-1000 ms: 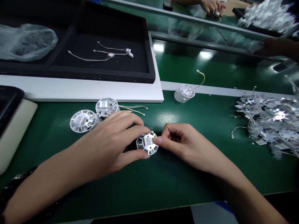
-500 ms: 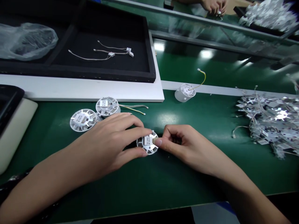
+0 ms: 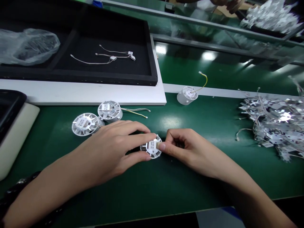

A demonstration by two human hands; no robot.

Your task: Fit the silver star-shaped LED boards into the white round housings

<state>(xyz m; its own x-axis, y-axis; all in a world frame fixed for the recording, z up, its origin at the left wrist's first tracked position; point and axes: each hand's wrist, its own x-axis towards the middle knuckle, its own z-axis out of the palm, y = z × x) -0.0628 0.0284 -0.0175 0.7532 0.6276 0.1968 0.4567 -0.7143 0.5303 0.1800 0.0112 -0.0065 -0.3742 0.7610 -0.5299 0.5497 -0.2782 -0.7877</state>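
Note:
My left hand (image 3: pixel 123 145) curls its thumb and fingers around the rim of a small round white fan (image 3: pixel 152 151), which has a spoked face and a printed white label. At the fan's right edge, my right hand (image 3: pixel 182 144) is closed in a pinch. Its thumb presses by the label on a small pale piece that is mostly hidden. Left of the hands stand two similar labelled fans, one nearer (image 3: pixel 82 124) and one farther (image 3: pixel 106 108), with thin wires (image 3: pixel 135 110) trailing right. Another white fan (image 3: pixel 186 96) with a yellow lead stands behind.
A black tray (image 3: pixel 95 76) on a white board (image 3: pixel 95 95) holds several thin cables (image 3: pixel 114 58) and a clear plastic bag (image 3: pixel 40 46). Silvery spoked parts with wires (image 3: pixel 280 123) are heaped at right. Beyond the metal rail (image 3: pixel 201 23), another person's hand (image 3: pixel 234 4) shows.
The fan between my hands has turned slightly, its label now at a different angle, and shifted a little right with my left fingers. The view has tilted slightly; the other person's hand is higher.

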